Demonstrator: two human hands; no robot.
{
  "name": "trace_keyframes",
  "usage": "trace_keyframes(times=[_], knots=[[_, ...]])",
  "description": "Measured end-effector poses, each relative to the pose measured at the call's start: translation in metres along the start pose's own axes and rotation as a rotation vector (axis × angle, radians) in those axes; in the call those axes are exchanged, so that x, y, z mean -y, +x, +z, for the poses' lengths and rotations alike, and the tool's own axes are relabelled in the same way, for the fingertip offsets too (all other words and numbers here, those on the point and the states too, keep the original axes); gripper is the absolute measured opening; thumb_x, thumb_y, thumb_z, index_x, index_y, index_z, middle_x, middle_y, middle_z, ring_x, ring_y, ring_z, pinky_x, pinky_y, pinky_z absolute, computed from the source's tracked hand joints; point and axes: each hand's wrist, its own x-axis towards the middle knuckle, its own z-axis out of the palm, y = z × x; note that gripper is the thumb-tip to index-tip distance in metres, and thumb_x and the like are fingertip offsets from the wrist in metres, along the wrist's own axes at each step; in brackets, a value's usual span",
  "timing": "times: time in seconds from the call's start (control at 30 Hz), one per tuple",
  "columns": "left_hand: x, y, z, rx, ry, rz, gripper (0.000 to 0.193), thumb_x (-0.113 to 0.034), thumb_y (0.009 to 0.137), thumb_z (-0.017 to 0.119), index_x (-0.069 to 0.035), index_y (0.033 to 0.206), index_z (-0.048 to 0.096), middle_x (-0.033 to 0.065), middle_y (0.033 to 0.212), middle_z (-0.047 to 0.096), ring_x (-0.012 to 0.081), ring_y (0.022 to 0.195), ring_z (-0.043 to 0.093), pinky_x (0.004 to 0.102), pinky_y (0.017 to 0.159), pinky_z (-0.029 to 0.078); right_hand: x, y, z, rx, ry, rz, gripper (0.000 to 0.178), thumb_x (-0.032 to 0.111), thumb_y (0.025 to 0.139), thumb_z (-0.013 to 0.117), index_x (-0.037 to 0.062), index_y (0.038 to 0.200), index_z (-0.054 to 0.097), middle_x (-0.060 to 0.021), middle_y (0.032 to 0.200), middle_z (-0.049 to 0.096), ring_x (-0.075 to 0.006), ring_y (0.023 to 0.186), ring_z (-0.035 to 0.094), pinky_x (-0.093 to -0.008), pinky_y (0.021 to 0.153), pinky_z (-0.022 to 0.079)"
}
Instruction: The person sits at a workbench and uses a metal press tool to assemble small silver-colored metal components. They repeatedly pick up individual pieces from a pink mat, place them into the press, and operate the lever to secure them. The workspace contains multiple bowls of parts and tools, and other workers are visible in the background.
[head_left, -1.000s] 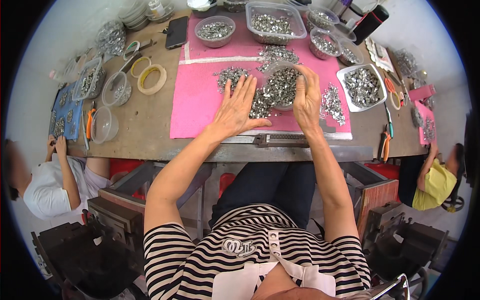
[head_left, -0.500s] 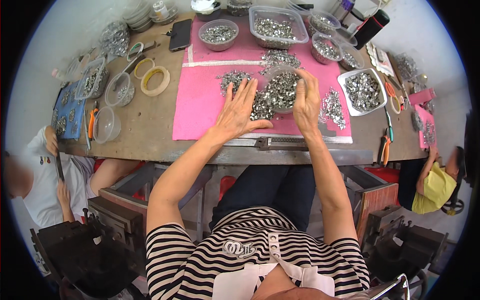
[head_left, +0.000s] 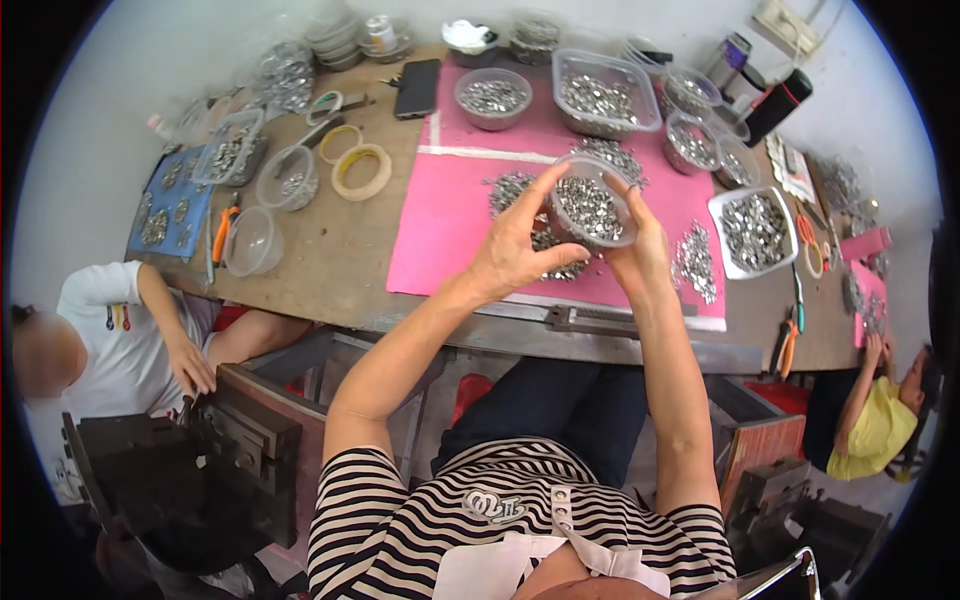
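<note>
Both forearms are reaching up from the lower edge over the pink mat (head_left: 450, 215), raising a round clear plastic tub (head_left: 592, 203) of small metal parts above it. Left hand (head_left: 515, 250) is cupping the tub's near side, fingers spread and thumb underneath. Right hand (head_left: 640, 250) is gripping its right wall, fingers curled.

wooden table (head_left: 330, 270), pink mat (head_left: 450, 215), tape rolls (head_left: 362, 171)

Clear tub (head_left: 592, 206) w/ metal bits, tilted
</note>
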Motion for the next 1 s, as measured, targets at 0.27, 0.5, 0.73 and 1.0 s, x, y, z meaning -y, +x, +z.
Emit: trace_keyframes(times=[0.27, 0.5, 0.73, 1.0], knots=[[0.005, -0.007, -0.042, -0.291, -0.312, 0.014, 0.033, 0.000, 0.094, 0.076, -0.008, 0.115, 0.052, 0.0080, 0.116, 0.067, 0.0154, 0.107, 0.067, 0.0283, 0.091, 0.058, -0.004, 0.019, 0.050, 0.183, -0.395, -0.150, 0.068, 0.056, 0.110, 0.043, 0.0050, 0.154, 0.043, -0.0166, 0.147, 0.054, -0.0260, 0.130, 0.058, -0.0421, 0.106, 0.050], [0.073, 0.006, -0.102, -0.538, -0.160, 0.082, 0.028, -0.001, 0.093, 0.076, -0.007, 0.107, 0.052, 0.0069, 0.102, 0.068, 0.0122, 0.093, 0.067, 0.0288, 0.081, 0.058, 0.009, -0.001, 0.005, 0.126, -0.821, -0.414, 0.037, 0.021, 0.103, 0.066, 0.0018, 0.135, 0.062, -0.0103, 0.124, 0.063, -0.0173, 0.105, 0.065, -0.0319, 0.090, 0.053], [0.105, 0.006, -0.107, -0.550, 0.555, 0.006, 0.031, -0.009, 0.089, 0.083, -0.006, 0.102, 0.055, 0.0074, 0.108, 0.067, 0.0130, 0.095, 0.065, 0.0278, 0.086, 0.053, -0.009, -0.010, -0.047, 0.087, -0.890, -0.415, 0.022, 0.013, 0.103, 0.066, 0.0017, 0.121, 0.068, -0.0050, 0.113, 0.064, -0.0121, 0.094, 0.064, -0.0286, 0.084, 0.053], [0.086, 0.000, -0.102, -0.573, 0.545, -0.042, 0.035, -0.019, 0.083, 0.087, -0.003, 0.097, 0.058, 0.0109, 0.091, 0.065, 0.0199, 0.080, 0.062, 0.0349, 0.076, 0.052, -0.004, -0.028, -0.047, 0.063, -1.207, -0.624, 0.017, 0.003, 0.095, 0.068, 0.0007, 0.111, 0.070, -0.0116, 0.108, 0.065, -0.0216, 0.088, 0.067, -0.0330, 0.079, 0.054]])
